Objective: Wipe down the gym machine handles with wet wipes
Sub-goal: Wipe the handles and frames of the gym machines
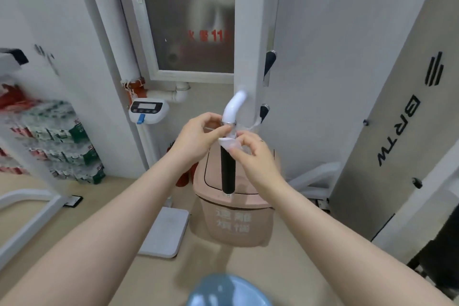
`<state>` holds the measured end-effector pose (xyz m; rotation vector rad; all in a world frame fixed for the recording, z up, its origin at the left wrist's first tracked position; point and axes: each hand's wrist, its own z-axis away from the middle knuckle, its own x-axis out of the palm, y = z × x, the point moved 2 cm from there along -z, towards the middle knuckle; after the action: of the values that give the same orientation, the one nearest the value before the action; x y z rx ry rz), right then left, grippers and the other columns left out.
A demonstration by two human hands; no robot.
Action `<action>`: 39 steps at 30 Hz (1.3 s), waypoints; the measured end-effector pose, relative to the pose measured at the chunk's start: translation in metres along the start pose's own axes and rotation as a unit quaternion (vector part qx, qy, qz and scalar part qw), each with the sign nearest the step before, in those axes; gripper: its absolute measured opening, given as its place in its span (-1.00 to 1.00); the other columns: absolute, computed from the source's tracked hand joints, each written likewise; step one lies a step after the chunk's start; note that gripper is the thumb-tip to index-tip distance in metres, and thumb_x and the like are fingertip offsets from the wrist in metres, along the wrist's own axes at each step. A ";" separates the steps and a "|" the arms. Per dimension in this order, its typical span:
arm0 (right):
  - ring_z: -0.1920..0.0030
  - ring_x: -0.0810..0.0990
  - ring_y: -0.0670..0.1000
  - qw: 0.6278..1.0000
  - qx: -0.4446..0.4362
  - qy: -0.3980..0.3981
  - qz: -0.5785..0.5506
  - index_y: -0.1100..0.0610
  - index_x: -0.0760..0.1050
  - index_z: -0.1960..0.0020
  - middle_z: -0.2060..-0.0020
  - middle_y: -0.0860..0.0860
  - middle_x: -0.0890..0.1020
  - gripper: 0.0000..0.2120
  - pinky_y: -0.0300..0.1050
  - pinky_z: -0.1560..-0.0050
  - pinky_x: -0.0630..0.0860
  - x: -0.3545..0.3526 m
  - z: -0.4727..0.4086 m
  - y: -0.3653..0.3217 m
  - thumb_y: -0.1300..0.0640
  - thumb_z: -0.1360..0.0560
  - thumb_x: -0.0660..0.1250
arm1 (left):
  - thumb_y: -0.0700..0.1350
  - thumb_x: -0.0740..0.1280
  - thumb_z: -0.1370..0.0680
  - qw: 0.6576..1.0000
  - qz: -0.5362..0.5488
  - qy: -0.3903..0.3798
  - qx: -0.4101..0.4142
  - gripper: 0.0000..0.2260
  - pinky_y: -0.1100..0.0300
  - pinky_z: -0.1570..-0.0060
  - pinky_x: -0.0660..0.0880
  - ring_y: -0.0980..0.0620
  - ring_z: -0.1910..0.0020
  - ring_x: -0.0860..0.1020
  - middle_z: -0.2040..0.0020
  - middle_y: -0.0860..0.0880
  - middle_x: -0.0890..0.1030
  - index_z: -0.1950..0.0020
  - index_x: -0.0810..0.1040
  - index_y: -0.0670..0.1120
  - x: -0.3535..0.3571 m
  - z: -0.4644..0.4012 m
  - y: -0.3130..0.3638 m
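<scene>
I see both hands meeting at the top of the black foam-covered machine handle [228, 171], which hangs downward from a white curved metal tube [233, 107] just above the fingers. My left hand [198, 136] pinches the upper edge of the thin white wet wipe [229, 143] against the chrome collar of the handle, fingers curled closed on it. My right hand [255, 156] sits just beside and slightly below, its fingertips gripping the same wipe where it folds around the grip. Most of the black grip extends bare below both hands. Behind and beneath the handle stands a pink plastic lidded bin [233, 223] on the floor.
</scene>
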<state>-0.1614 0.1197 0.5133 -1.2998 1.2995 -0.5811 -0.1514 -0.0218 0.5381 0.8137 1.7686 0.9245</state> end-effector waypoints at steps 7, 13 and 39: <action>0.09 0.54 -0.04 0.975 0.033 0.020 -0.217 0.07 0.38 0.04 0.13 -0.05 0.58 -0.97 -0.32 0.14 0.39 0.001 -0.018 0.020 0.17 -0.58 0.19 | 0.03 0.38 -0.48 0.999 -0.003 0.042 -0.014 -0.90 0.17 0.03 0.51 0.09 0.09 0.59 0.06 0.04 0.65 0.02 0.56 0.11 0.003 0.006 0.001; -0.03 0.56 -0.04 0.987 0.005 -0.081 -0.137 0.05 0.50 -0.18 0.00 -0.02 0.62 -0.75 -0.24 -0.02 0.48 0.015 -0.035 0.034 0.19 -0.51 0.30 | -0.05 0.40 -0.48 1.000 -0.011 0.025 -0.015 -0.92 0.14 -0.03 0.54 0.07 0.07 0.61 0.09 0.05 0.65 0.08 0.57 0.13 -0.003 0.002 0.004; 0.05 0.47 0.05 0.974 0.007 0.203 0.105 0.18 0.32 -0.16 0.10 -0.01 0.56 -0.74 -0.09 -0.06 0.35 0.063 -0.013 0.026 0.17 -0.52 0.27 | -0.05 0.47 -0.41 0.993 -0.023 -0.072 0.091 -0.85 0.25 0.17 0.48 0.15 0.23 0.55 0.21 0.10 0.58 0.13 0.52 0.04 -0.009 -0.023 -0.008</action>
<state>-0.1647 0.0652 0.4702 -1.0451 1.7406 -0.7272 -0.1707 -0.0388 0.5417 0.9284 1.7552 0.6635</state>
